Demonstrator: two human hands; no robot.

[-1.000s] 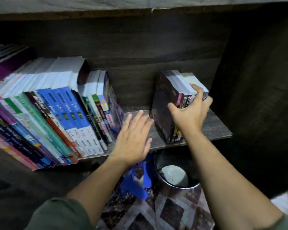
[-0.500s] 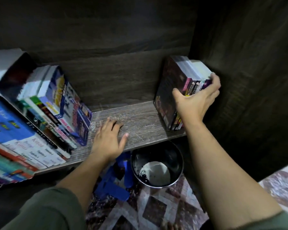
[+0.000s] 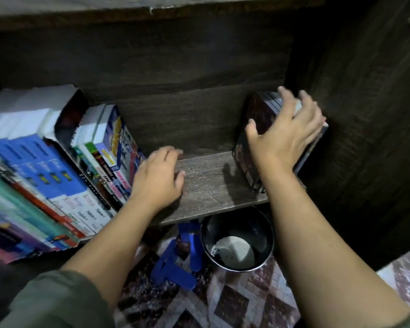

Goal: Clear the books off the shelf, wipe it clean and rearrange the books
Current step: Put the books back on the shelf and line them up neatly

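Observation:
A long row of colourful books (image 3: 57, 176) leans to the left on the left half of the wooden shelf (image 3: 211, 185). A small stack of dark books (image 3: 260, 114) stands at the shelf's right end, close to the side wall. My right hand (image 3: 284, 136) grips this stack, with the thumb on its left cover and the fingers spread over its top. My left hand (image 3: 156, 183) lies palm down on the bare board and holds nothing. Its fingers are loosely curled beside the last book of the leaning row.
The dark cabinet side wall (image 3: 365, 114) closes the shelf on the right. Below the shelf edge a black bucket (image 3: 237, 240) with pale contents stands on a patterned mat (image 3: 234, 304), beside a blue plastic object (image 3: 173, 268).
My right hand has pushed the small stack right, toward the side wall, and its fingers now spread over the top. My left hand dropped onto the board and slid toward the leaning row.

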